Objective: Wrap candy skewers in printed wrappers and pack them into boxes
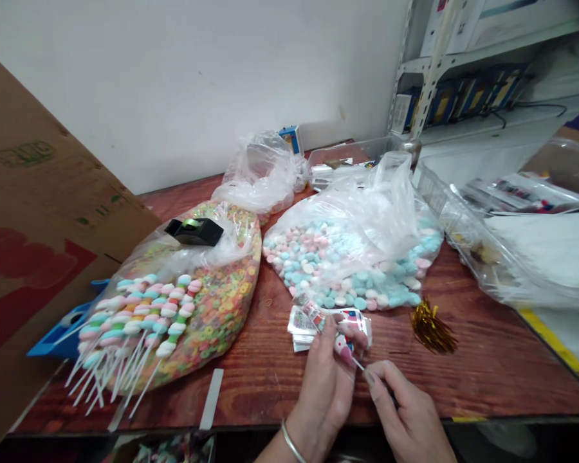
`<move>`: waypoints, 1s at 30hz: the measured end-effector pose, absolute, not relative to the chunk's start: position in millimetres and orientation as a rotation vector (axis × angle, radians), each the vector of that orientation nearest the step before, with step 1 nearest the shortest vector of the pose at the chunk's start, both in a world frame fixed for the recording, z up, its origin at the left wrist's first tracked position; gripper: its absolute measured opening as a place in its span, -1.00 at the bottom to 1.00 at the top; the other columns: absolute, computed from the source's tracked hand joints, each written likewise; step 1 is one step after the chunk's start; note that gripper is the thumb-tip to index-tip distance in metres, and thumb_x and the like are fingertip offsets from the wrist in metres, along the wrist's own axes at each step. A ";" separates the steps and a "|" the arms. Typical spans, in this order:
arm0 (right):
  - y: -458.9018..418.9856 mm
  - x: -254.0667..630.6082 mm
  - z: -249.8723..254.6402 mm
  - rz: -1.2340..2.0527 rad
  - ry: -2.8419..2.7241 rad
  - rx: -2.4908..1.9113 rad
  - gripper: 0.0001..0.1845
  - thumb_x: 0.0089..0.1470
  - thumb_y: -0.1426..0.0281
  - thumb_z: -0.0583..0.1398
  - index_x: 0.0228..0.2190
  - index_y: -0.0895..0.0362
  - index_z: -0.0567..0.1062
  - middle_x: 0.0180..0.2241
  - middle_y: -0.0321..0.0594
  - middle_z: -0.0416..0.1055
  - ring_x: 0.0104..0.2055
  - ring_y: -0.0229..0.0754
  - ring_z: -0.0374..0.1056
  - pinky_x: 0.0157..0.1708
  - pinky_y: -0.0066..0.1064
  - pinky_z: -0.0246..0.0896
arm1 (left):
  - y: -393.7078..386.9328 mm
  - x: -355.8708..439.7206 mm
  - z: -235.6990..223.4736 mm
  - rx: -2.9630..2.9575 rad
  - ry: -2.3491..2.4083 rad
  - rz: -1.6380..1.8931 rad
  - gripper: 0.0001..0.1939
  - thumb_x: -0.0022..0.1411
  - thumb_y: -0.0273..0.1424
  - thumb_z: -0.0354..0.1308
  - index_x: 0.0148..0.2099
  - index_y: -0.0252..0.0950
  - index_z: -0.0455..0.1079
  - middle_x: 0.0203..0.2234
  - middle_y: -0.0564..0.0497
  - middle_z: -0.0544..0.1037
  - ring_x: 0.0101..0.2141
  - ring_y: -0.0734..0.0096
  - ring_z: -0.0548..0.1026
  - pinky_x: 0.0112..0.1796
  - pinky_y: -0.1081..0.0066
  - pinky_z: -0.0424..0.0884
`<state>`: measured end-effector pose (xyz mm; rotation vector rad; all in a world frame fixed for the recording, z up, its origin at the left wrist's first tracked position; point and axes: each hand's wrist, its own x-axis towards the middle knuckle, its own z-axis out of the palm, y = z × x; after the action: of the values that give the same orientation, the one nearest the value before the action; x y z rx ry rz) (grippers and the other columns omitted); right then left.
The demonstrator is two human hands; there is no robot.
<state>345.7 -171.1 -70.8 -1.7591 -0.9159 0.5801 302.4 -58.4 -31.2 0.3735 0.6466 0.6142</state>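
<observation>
Left grip (318, 379): fingers curled closed around a candy stick (346, 354) with a printed wrapper (313, 313) about its upper part. Right grip (403, 408): thumb and finger nearly together, pinching the bare lower end of that same stick. How far the wrapper reaches down is hidden by the left fingers.

Status, judged from layout: threading is complete on the held piece and on the pile of candy sticks (142, 315) well to the left of both grips. Those piled sticks show no wrappers, so their wrapping appears outstanding. Held piece looks partway: inside or entering its wrapper, no gold tie seen at its neck. No finished, tied piece identified.

Supplies: stack of flat wrappers (302, 341) lies on the desk (265, 379) just beyond the left grip, partly behind its fingers. Gold ties (434, 329) are bunched beyond the right grip, toward its right, untouched. Farther out, a bag of pastel sweets (347, 270) still well filled. Left of the grips, a bag of candy rings (231, 289) lies beneath the piled sticks, with a tape dispenser (197, 233) resting on top.
</observation>
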 end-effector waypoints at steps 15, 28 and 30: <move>-149.3 351.0 -67.7 0.595 -0.746 -1.642 -0.69 0.26 0.20 -0.01 -0.44 0.07 0.35 -0.48 -0.30 0.38 -0.44 -0.20 0.33 -0.37 -0.48 0.25 | -75.7 303.0 -36.0 0.514 0.622 0.536 -0.70 0.26 -0.21 0.11 -0.19 -0.36 0.50 -0.31 -0.10 0.55 -0.24 0.34 0.47 -0.13 0.37 0.33; -138.3 351.9 -61.6 1.217 -0.024 -0.881 -0.58 0.07 0.01 0.21 -0.45 0.07 0.23 -0.65 -0.59 -0.10 -0.69 -0.46 -0.35 -0.76 -0.64 -0.33 | -69.9 293.0 -39.2 0.695 0.699 0.386 -0.71 0.11 -0.24 0.27 -0.18 -0.33 0.53 -0.55 0.02 0.45 -0.51 0.46 0.38 -0.37 0.45 0.32; -141.4 356.2 -59.1 1.345 -0.044 -0.785 -0.56 0.04 0.02 0.23 -0.50 0.08 0.21 -0.67 -0.60 -0.09 -0.70 -0.48 -0.38 -0.78 -0.62 -0.35 | -66.4 290.4 -38.1 0.670 0.639 0.335 -0.73 0.09 -0.31 0.29 -0.18 -0.36 0.54 -0.57 0.02 0.44 -0.53 0.51 0.35 -0.41 0.50 0.29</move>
<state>356.2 -141.4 -59.1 -0.7853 -0.0438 1.3449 290.4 -66.4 -38.1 0.6695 0.6387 0.3346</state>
